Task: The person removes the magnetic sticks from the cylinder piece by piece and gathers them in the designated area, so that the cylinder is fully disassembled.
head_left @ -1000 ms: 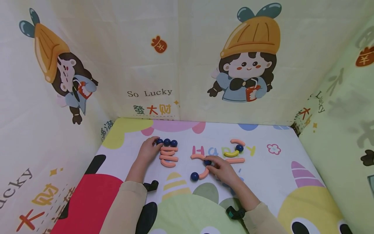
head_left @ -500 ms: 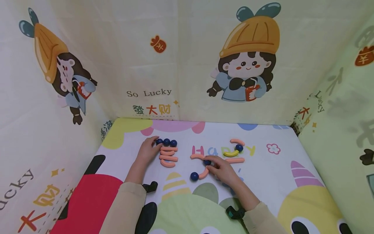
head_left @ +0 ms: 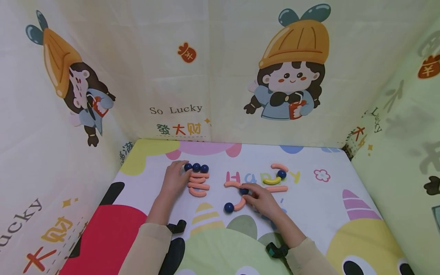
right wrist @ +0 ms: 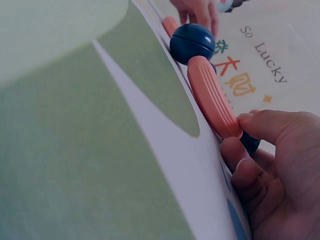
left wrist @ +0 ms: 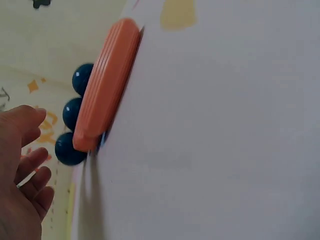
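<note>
In the head view my left hand is beside a row of blue balls, its thumb and index finger near the leftmost one. The left wrist view shows a gap between its loosely bent fingers and the balls. Straight and curved pink rods lie stacked just nearer than the row. My right hand pinches a blue ball, partly covered by the fingers. That ball joins two curved pink rods into a chain, with another blue ball at the near end.
Farther right lie a curved pink rod, a blue ball, a yellow curved rod and a straight pink rod. Printed cloth walls stand behind and at both sides of the patterned tabletop.
My left wrist has dropped slightly toward me, its fingertips still near the leftmost ball. The right hand and the chain have stayed in place.
</note>
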The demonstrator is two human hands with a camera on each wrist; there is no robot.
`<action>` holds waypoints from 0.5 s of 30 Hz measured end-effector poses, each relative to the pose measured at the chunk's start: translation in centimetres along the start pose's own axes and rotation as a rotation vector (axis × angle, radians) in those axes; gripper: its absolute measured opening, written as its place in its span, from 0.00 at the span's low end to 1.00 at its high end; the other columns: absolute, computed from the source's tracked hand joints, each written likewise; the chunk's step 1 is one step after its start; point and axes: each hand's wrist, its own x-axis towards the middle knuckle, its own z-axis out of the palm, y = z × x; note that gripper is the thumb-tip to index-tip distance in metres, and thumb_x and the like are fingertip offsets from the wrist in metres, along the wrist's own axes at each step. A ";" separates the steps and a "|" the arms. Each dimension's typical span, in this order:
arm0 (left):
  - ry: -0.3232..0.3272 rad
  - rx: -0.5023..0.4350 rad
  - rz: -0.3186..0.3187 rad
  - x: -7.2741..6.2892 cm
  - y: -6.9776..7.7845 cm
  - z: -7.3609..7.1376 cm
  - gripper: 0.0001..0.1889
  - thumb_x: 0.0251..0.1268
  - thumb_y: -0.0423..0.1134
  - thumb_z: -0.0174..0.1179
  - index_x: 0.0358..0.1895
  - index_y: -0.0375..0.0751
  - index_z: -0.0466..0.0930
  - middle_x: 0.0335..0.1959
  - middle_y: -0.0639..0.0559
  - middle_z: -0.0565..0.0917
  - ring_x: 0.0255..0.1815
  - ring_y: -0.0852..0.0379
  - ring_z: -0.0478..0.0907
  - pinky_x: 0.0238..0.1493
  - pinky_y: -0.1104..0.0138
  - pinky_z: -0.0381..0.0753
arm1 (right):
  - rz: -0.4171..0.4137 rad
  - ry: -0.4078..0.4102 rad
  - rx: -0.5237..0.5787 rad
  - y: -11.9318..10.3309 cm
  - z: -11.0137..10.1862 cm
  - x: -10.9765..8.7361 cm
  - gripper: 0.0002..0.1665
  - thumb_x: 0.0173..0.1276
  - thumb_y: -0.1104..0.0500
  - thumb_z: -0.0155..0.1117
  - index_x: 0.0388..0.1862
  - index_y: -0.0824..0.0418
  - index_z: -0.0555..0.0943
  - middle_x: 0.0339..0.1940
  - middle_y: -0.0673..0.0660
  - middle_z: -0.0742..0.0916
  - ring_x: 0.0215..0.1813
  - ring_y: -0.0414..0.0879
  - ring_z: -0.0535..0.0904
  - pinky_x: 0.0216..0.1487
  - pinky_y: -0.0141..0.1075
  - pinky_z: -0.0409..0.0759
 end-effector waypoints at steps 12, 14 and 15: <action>-0.090 -0.149 0.220 -4.5 4.0 1.9 0.20 0.69 0.44 0.62 0.61 0.43 0.79 0.62 0.45 0.77 0.60 0.48 0.78 0.63 0.54 0.77 | 0.030 -0.011 0.023 0.0 0.1 -0.1 0.23 0.70 0.50 0.65 0.63 0.35 0.77 0.36 0.49 0.82 0.22 0.44 0.75 0.24 0.34 0.76; -0.157 -0.160 0.260 -5.5 4.6 2.5 0.19 0.70 0.46 0.61 0.61 0.45 0.79 0.60 0.48 0.78 0.54 0.53 0.80 0.58 0.57 0.80 | 0.026 -0.011 0.021 0.0 0.1 -0.1 0.23 0.70 0.51 0.65 0.63 0.35 0.77 0.37 0.49 0.82 0.21 0.44 0.75 0.24 0.34 0.76; -0.196 -0.159 0.278 -6.0 4.9 2.8 0.20 0.71 0.48 0.60 0.61 0.47 0.79 0.59 0.51 0.78 0.51 0.56 0.80 0.54 0.59 0.81 | 0.024 -0.008 0.017 0.0 0.1 -0.1 0.23 0.70 0.51 0.65 0.62 0.35 0.77 0.38 0.49 0.82 0.22 0.43 0.75 0.24 0.35 0.76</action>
